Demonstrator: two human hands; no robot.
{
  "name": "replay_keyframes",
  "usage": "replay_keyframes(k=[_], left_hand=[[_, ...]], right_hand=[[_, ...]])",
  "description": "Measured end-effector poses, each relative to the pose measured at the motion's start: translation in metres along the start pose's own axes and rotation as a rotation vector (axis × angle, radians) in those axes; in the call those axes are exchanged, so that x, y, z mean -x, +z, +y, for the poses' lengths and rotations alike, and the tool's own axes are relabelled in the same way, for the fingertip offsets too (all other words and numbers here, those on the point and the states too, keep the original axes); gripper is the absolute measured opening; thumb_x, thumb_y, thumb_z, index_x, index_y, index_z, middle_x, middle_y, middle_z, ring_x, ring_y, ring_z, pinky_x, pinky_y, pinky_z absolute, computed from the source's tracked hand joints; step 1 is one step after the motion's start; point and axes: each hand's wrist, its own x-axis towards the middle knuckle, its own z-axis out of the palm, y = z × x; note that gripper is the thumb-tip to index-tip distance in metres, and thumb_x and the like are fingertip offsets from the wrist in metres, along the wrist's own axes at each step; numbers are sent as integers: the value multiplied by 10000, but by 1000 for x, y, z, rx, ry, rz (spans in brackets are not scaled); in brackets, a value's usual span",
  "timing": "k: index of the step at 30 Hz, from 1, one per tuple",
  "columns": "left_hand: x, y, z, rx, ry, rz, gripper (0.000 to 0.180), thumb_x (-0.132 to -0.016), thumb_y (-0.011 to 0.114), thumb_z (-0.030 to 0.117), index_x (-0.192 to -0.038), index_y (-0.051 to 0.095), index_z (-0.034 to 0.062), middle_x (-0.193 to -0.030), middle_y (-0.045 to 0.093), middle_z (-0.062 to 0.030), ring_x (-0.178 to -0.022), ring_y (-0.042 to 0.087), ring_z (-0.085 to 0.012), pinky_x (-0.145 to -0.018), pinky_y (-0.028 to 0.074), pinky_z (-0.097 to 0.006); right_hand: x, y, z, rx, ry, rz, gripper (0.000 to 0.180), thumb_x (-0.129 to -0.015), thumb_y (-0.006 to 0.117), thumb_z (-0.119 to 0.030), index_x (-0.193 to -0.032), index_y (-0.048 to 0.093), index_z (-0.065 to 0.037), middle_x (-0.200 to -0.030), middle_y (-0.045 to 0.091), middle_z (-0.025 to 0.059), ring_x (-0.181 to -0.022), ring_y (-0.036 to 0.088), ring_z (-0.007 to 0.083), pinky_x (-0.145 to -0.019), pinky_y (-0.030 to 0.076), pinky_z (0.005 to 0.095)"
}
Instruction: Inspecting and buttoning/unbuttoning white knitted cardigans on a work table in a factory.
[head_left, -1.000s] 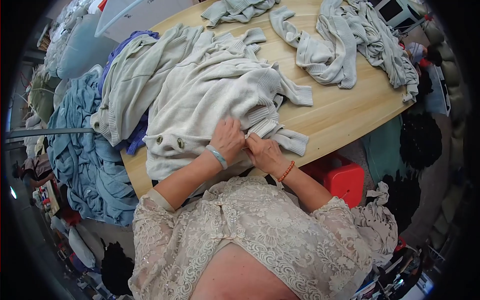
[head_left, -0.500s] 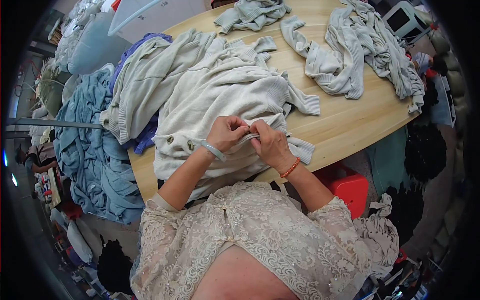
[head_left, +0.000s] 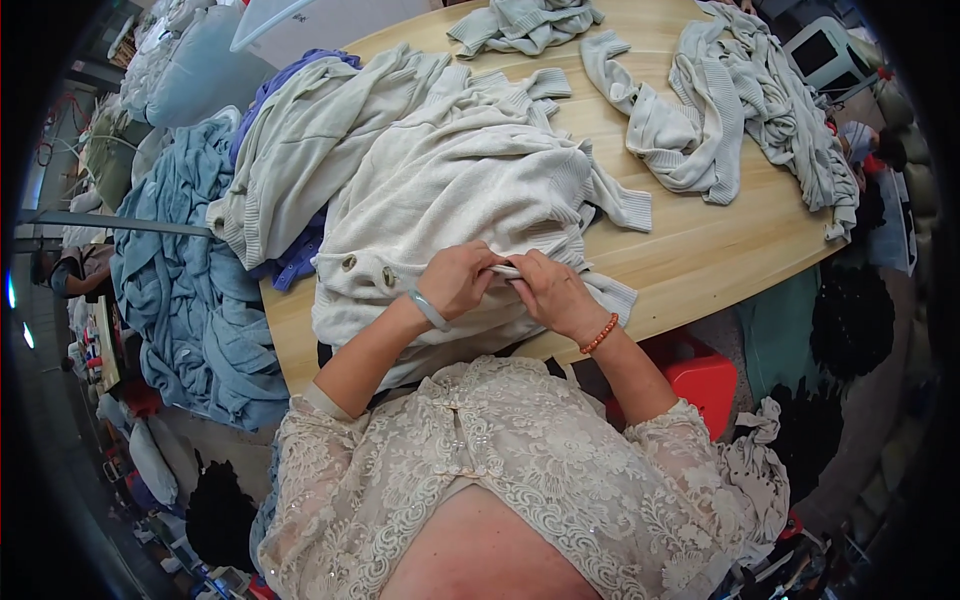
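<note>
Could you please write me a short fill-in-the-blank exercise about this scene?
1. The left hand and right hand pinch fabric of the cream sweater, which lies on a wood-coloured ____.
2. The beaded bracelet is worn on the ____ side.
3. The smooth bangle is worn on the ____ side.
4. The plastic stool is coloured ____.

Missing words: table; right; left; red.

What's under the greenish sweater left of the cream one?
A purple garment shows past the upper left edge of the greenish sweater and near its lower end; whatever else lies beneath is covered.
</note>
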Motion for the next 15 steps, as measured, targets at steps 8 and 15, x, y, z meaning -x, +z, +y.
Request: replay_keyframes(k=[8, 15], left_hand=[[2, 14, -21, 502, -250, 19, 169, -853, 581, 55, -990, 662, -2, -709, 619, -93, -595, 489, -105, -568, 429, -270], [-1, 9, -16, 444, -275, -2, 175, -842, 592, 84, -972, 667, -6, -696, 633, -116, -596, 539, -138, -578, 451, -280]], right_hand=[[-4, 0, 5, -86, 32, -45, 282, -817, 563, 2, -1099, 558, -9, -889, 558, 165, -832, 585, 375, -723, 481, 417], [3, 6, 3, -183, 5, 31, 308, -822, 547, 15, -1129, 559, -13, -897, 552, 173, -827, 583, 366, -721, 474, 410]])
